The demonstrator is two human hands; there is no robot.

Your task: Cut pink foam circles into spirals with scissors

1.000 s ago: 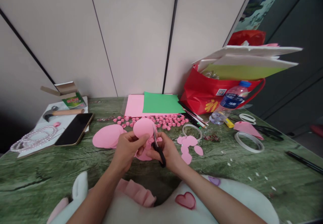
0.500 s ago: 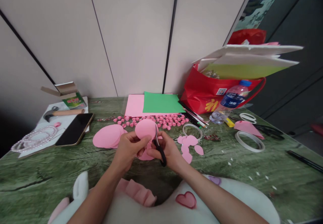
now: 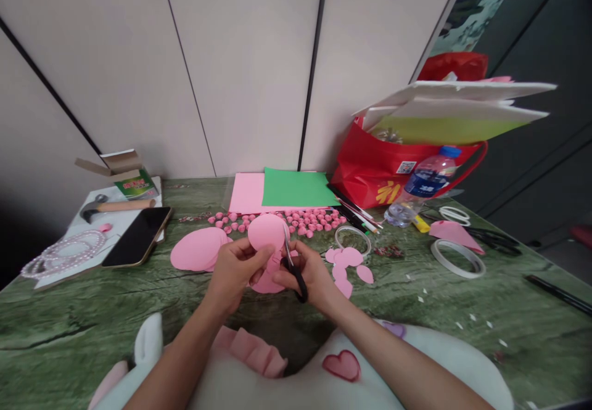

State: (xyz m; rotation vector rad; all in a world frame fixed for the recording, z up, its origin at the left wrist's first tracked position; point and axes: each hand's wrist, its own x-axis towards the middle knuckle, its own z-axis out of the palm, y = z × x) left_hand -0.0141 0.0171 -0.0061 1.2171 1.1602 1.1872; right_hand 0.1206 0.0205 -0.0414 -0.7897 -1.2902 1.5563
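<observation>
My left hand pinches a pink paper circle upright above the table. Closed around the black handles of the scissors is my right hand; their blades point up along the circle's right edge. More pink paper lies beneath both hands. To the left sits a stack of pink paper circles. Small pink paper cut-outs are scattered to the right. Behind my hands, many small rolled pink paper pieces spread in a band.
Pink and green paper sheets lie at the back. A phone, hammer and bead strings are at left. At right stand a red bag and bottle, with tape rolls. A white plush is nearest me.
The circle has turned slightly and moved up a little in my left hand. My right hand and the scissors have shifted marginally; the rest is unchanged.
</observation>
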